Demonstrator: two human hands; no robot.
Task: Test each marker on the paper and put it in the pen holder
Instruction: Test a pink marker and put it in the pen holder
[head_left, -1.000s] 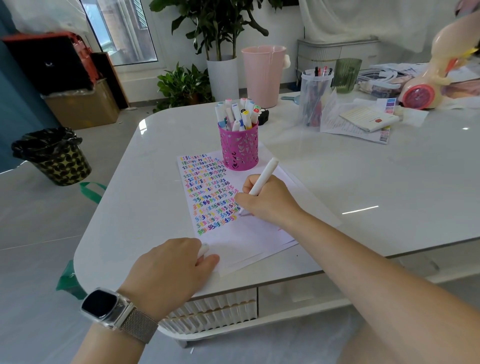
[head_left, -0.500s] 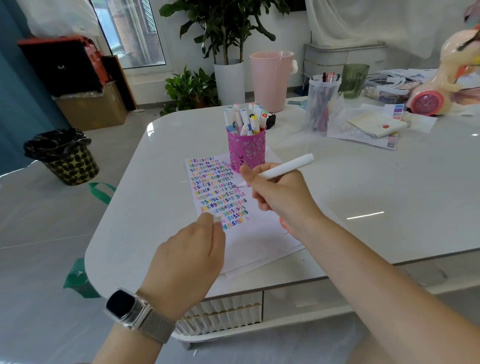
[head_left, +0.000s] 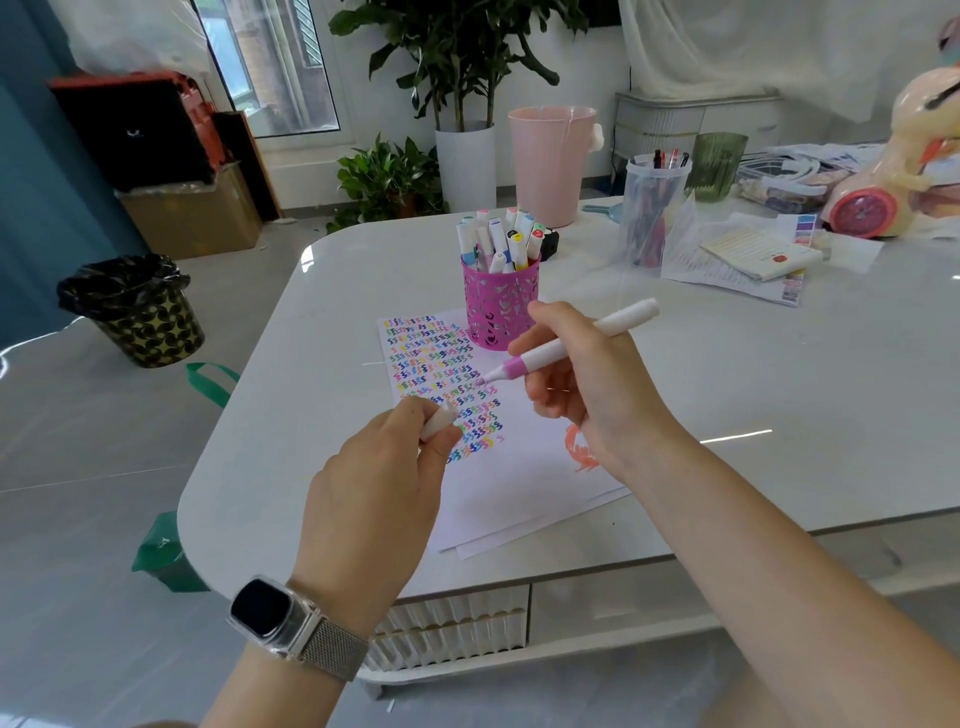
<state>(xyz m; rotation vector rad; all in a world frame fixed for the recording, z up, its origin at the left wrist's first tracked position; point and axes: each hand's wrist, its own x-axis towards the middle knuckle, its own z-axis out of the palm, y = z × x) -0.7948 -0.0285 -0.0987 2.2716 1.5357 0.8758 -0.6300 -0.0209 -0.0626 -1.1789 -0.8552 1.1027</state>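
I'm pinching the cap (head_left: 439, 420) in my left hand (head_left: 384, 483) and gripping the uncapped marker (head_left: 566, 347) in my right hand (head_left: 582, 384), both hovering over the paper (head_left: 519, 467) just in front of the pen holder (head_left: 500, 306), tip pointing capward, likely for recapping.

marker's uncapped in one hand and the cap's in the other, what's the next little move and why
Probably bring the cap onto the marker's tip. The right hand holds the marker lifted off the paper with its pink tip bare and aimed at the left hand, which pinches the cap close by. Once capped, the marker can go into the pink pen holder.
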